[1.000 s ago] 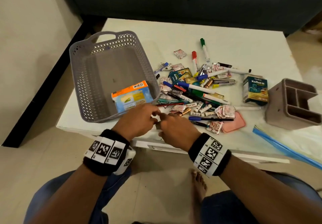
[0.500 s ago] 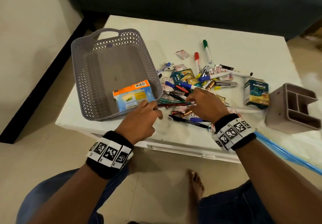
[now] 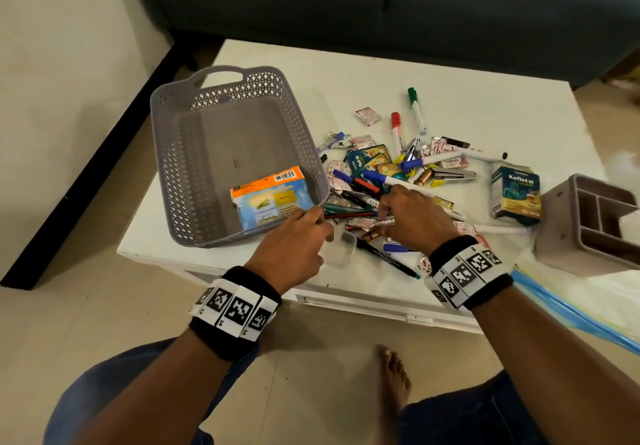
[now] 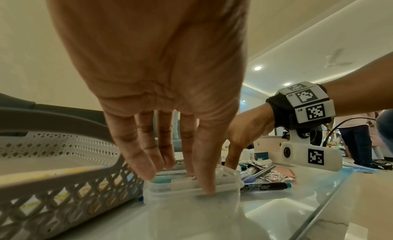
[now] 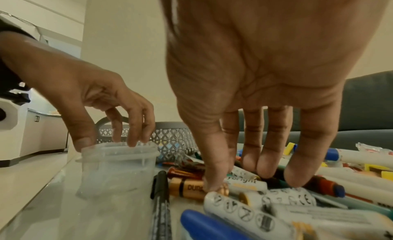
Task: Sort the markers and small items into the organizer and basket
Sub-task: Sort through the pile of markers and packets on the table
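A small clear plastic container (image 3: 341, 249) stands near the table's front edge, beside the grey basket (image 3: 166, 167). My left hand (image 3: 325, 233) grips its rim from above, thumb on the near side (image 4: 208, 185) and fingers on the far side. My right hand (image 3: 382, 209) reaches down into the pile of markers (image 3: 398, 181) and batteries. Its thumb and fingers (image 5: 295, 174) close around a white battery (image 5: 244, 183) lying next to a copper Duracell battery (image 5: 187, 188). The brown-grey organizer (image 3: 588, 223) stands at the far right, with its compartments facing me.
An orange and blue packet (image 3: 268, 195) lies in the basket. A Koflet-H box (image 3: 516, 195) stands left of the organizer. Red (image 3: 396, 129) and green (image 3: 415, 109) markers lie behind the pile. A black pen (image 3: 384, 257) lies near the table's front edge. A dark sofa (image 3: 381, 5) stands behind the table.
My right hand left the spot beside my left hand at the table's front edge and moved forward into the pile. My left hand stayed at the clear container.
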